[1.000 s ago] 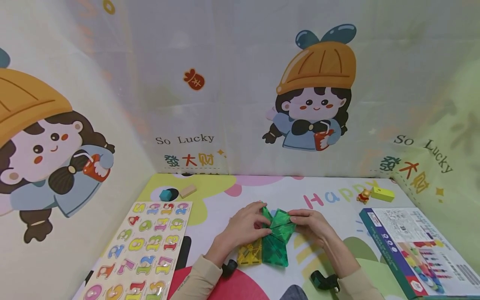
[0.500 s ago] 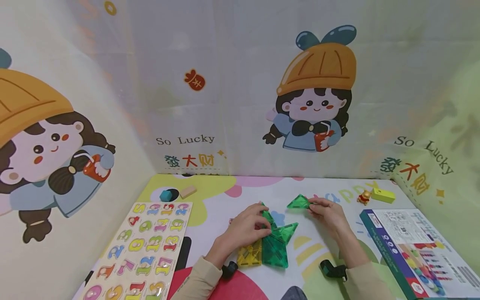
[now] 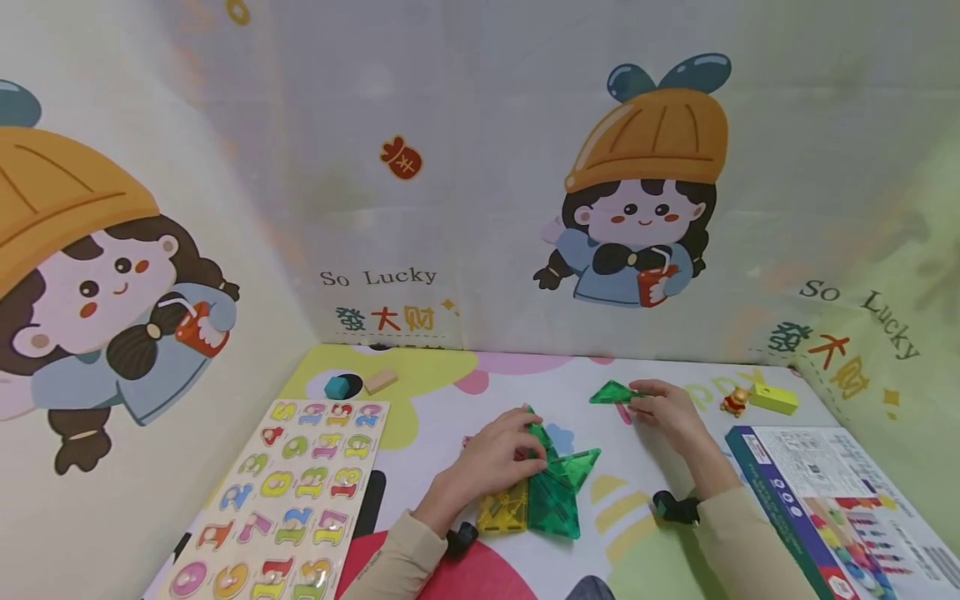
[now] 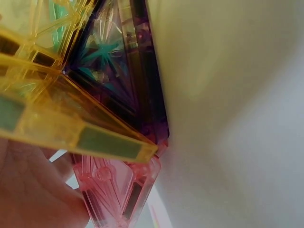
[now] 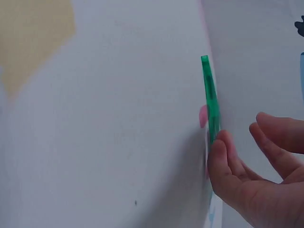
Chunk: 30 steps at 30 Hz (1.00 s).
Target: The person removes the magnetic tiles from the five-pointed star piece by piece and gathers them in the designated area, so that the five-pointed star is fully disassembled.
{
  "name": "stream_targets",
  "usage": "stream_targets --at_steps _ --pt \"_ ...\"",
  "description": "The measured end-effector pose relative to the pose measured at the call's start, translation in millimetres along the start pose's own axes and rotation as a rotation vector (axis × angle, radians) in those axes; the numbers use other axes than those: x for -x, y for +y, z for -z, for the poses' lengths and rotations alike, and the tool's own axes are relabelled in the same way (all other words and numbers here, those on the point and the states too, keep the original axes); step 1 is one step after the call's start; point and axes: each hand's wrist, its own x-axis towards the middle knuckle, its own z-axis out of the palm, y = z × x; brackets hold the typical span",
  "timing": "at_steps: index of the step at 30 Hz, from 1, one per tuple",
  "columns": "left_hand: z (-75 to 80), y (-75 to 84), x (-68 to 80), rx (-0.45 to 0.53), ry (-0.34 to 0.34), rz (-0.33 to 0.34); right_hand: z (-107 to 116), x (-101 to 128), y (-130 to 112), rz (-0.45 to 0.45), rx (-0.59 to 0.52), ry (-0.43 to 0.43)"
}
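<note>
Head view: right hand (image 3: 663, 410) pinches a green triangular plastic tile (image 3: 611, 392) beyond the angular multicoloured plastic model (image 3: 553, 507). Left hand (image 3: 495, 454) grips it; best braced lightly.

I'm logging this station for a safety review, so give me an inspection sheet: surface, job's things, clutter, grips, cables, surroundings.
Surface: white tabletop cover with colourful prints.
Job's things: tile build with yellow, green, purple and pink parts; separate green triangle.
Clutter: number board at left, teal block and wooden block beyond it; bear figurine, yellow block and printed box at right.
Grips: left grip holds the tile build; right grip pinches the green triangle.
Cables: nothing seen.
Surroundings: pale cartoon-printed backdrop; black device at each wrist.
</note>
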Motion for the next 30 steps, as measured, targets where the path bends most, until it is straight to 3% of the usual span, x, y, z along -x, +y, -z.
stream_targets --at_steps 4,7,14,20,30 --pt "0.4 2.1 -1.0 0.002 -0.003 0.003 5 9 -4 -0.005 0.048 -0.008" --pt "0.1 3.2 -1.0 0.001 -0.003 0.007 4 21 -4 0.036 0.044 -0.069" --pt "-2.2 1.8 -0.4 -0.002 -0.003 0.013 -16 51 1 0.185 0.022 -0.333" --pt "-2.1 0.7 0.3 -0.009 0.012 0.019 -40 58 8 0.255 0.050 -0.555" --pt "-0.3 4.3 1.8 0.004 -0.018 0.066 -47 61 15 0.252 -0.002 -0.524"
